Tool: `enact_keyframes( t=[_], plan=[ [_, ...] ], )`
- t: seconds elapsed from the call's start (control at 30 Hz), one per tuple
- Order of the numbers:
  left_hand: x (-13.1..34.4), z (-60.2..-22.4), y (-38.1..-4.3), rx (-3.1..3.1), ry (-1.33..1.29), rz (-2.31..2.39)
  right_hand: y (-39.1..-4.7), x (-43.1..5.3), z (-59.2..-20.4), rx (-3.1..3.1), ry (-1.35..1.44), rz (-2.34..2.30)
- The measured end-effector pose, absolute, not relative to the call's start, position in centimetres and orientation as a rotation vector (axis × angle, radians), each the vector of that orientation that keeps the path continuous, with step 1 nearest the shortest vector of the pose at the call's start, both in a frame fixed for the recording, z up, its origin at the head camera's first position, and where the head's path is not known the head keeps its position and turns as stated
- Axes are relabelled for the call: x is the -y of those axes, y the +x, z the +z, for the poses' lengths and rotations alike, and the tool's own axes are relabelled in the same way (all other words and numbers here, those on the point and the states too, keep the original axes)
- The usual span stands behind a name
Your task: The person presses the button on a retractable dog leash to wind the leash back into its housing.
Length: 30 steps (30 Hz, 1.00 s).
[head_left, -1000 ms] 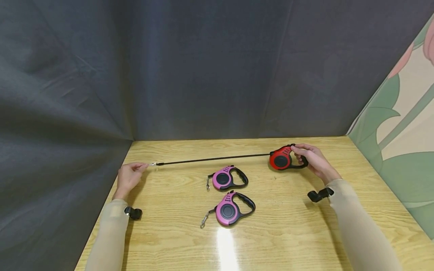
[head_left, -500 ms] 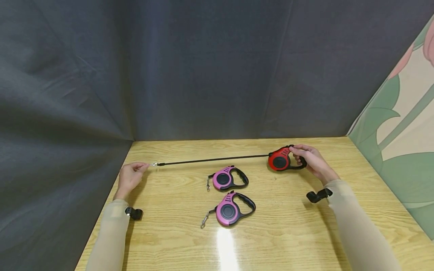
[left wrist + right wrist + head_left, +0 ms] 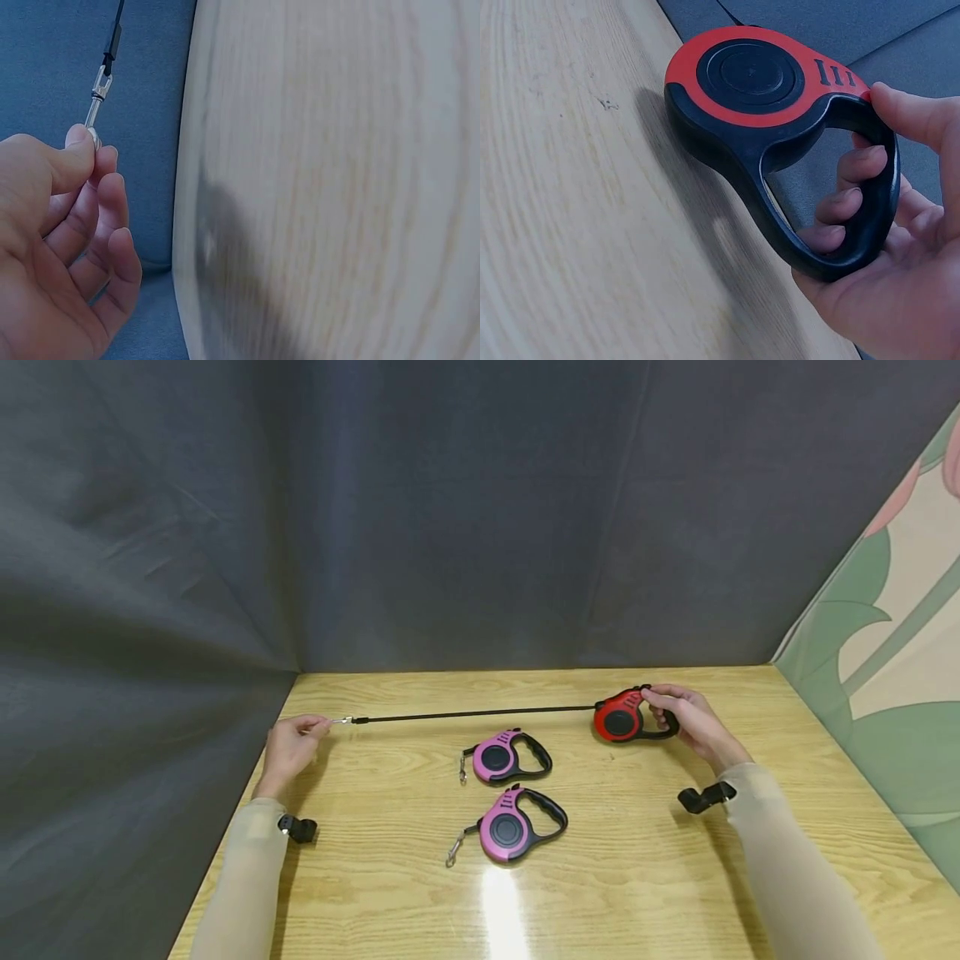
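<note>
My right hand [image 3: 692,720] grips the black loop handle of a red retractable dog leash [image 3: 618,722], its fingers curled through the loop in the right wrist view and the thumb up by the top. A thin black cord [image 3: 480,713] runs taut from the red case across to the left. At its far end is a silver metal clip [image 3: 96,105], pinched between the thumb and forefinger of my left hand [image 3: 291,750]. The other left fingers are loosely bent. Both the clip and the case are held up over the table, with shadows beneath them.
Two pink retractable leashes lie on the wooden table [image 3: 375,877] between the hands: one pink leash [image 3: 495,758] just below the cord, another pink leash [image 3: 506,832] nearer the front. Their clips point left. Grey cloth [image 3: 465,527] hangs along the back and left edges.
The red leash has shifted slightly left and toward the front with the right hand. The left hand keeps its pinch on the clip, and the cord stays taut.
</note>
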State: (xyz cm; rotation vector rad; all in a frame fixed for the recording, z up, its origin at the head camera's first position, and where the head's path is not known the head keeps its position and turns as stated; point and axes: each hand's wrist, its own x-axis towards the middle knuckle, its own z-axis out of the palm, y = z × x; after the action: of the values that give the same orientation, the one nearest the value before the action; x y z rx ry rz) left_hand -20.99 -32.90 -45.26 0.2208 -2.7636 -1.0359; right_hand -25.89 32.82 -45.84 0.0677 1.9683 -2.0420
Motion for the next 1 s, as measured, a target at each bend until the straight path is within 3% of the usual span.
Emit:
enact_keyframes(
  t=[1.0],
  plan=[
    [32.6, -45.3, -21.4, 2.767, 0.191, -1.11, -26.2, -31.7, -46.0, -2.001, 0.057, -2.014]
  ],
)
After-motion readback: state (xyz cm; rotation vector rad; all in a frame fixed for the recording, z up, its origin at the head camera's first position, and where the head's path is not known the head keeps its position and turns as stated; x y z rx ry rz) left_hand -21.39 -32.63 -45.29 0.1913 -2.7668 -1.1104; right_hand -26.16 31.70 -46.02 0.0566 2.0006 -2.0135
